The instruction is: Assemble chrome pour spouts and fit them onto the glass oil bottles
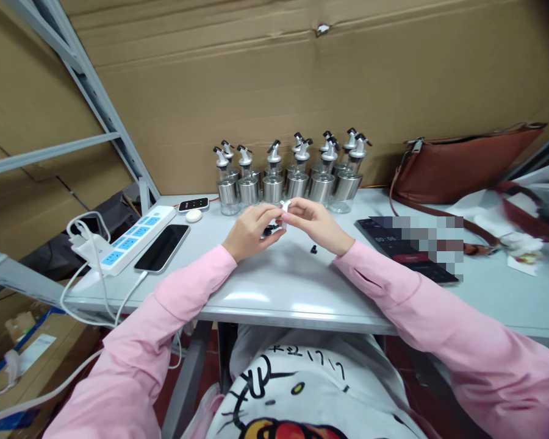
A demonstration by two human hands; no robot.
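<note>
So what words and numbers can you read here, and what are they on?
"00:06", apparently: large black phone at right; the rest is pixelated.
"17 17", perhaps: white cloth with cartoon print; marks beside it unclear.
Too small or blurred: white-and-blue rectangular power strip, small black-and-white box with green lights, white paper label at lower left.

A reddish-brown handbag (466,161) stands before a cardboard backdrop (256,79) at the surface's (521,292) right, while a dark-screened phone (163,248), white cable (141,279) attached, lies beside a power strip (139,236) at left.
</note>
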